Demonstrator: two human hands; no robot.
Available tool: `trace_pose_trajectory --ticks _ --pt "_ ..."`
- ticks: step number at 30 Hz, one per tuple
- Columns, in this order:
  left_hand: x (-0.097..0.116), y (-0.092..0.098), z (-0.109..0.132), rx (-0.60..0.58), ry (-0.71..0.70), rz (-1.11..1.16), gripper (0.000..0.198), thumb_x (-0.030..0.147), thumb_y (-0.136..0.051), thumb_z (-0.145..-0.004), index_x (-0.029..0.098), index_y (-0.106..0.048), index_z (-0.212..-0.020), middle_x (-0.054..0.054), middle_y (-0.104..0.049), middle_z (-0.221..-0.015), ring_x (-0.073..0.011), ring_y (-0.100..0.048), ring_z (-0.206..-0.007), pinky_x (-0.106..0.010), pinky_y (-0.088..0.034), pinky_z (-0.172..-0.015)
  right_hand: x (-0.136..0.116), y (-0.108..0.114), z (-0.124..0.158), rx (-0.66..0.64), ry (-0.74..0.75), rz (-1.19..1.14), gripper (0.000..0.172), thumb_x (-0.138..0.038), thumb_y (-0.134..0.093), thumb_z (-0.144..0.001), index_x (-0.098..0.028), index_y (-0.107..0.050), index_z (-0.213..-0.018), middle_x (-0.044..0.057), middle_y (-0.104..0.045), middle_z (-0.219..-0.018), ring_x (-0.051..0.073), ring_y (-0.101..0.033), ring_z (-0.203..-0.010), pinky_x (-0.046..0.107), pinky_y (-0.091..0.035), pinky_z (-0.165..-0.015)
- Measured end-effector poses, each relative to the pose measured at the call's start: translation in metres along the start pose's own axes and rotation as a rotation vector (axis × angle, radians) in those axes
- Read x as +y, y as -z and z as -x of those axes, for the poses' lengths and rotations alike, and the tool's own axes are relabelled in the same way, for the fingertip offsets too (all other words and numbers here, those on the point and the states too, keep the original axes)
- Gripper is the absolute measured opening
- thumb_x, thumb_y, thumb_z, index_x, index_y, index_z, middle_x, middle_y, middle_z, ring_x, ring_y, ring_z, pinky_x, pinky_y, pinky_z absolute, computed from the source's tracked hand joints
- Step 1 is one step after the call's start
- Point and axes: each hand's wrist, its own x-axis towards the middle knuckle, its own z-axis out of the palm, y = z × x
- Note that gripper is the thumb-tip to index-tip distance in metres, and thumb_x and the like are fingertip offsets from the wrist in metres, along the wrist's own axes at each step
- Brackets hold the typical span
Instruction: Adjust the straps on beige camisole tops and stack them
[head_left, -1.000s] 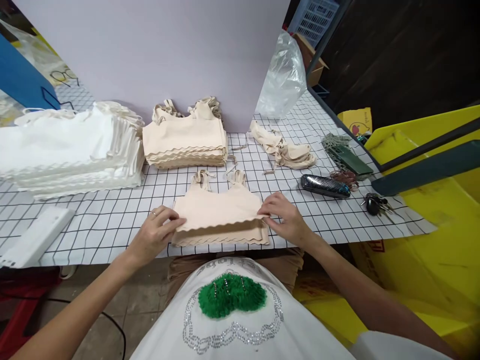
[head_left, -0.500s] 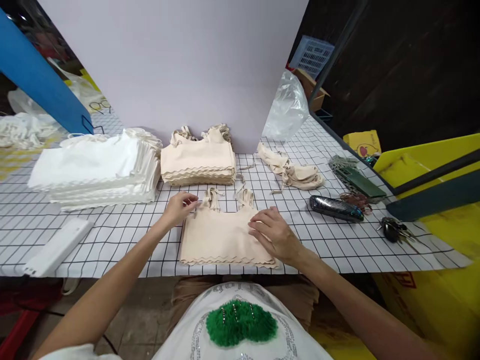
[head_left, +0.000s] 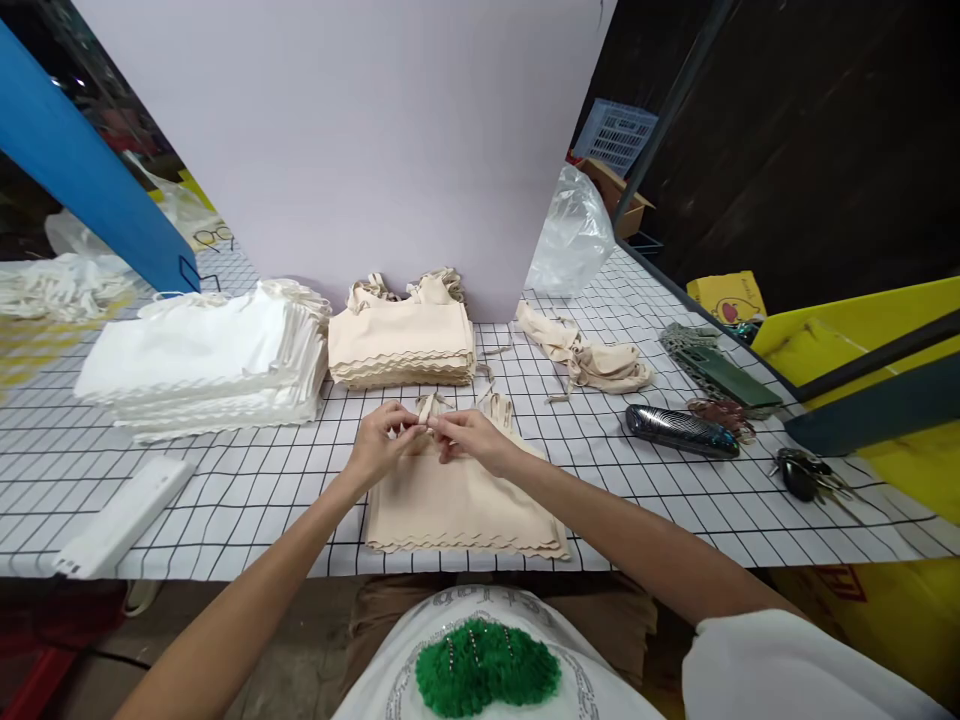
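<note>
Holding left hand (head_left: 384,442) and right hand (head_left: 476,438) together, apparently pinched on a strap (head_left: 428,405), though hard to be sure. Poised over beige tops (head_left: 465,505) piled near the front of the table (head_left: 225,525). Could skew the tops by tugging, or snarl the strap by twisting.

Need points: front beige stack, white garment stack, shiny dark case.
Front beige stack (head_left: 461,508): head view, on the flat fabric above its wavy hem.
White garment stack (head_left: 191,345): head view, on its upper face.
Shiny dark case (head_left: 681,432): head view, mid-length on its top.
</note>
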Motion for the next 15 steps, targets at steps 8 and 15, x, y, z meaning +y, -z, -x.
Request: trace_pose_trajectory --ticks 8,15 --pt "-0.008 -0.004 0.013 -0.012 -0.197 -0.205 0.016 0.019 -0.064 -0.086 0.021 -0.074 -0.073 -0.005 -0.064 -0.077 -0.0192 -0.058 -0.076 -0.031 -0.047 -0.068 -0.028 -0.003 -0.021 0.002 0.021 -0.264 0.045 -0.041 -0.098 -0.047 -0.015 -0.068 -0.069 -0.011 -0.037 -0.049 0.003 -0.028 -0.047 0.028 -0.059 -0.052" --pt "-0.018 -0.004 0.011 0.070 -0.032 -0.082 0.010 0.030 -0.072 -0.083 0.023 -0.078 -0.081 -0.007 -0.068 -0.088 -0.0240 -0.063 -0.088 -0.038 -0.051 -0.078 -0.043 0.016 -0.022 0.218 0.525 0.046 0.020 -0.036 -0.081 -0.073 -0.018 -0.074 -0.076 0.001 -0.058 -0.073 0.012 -0.053 -0.064 0.031 -0.058 -0.061"
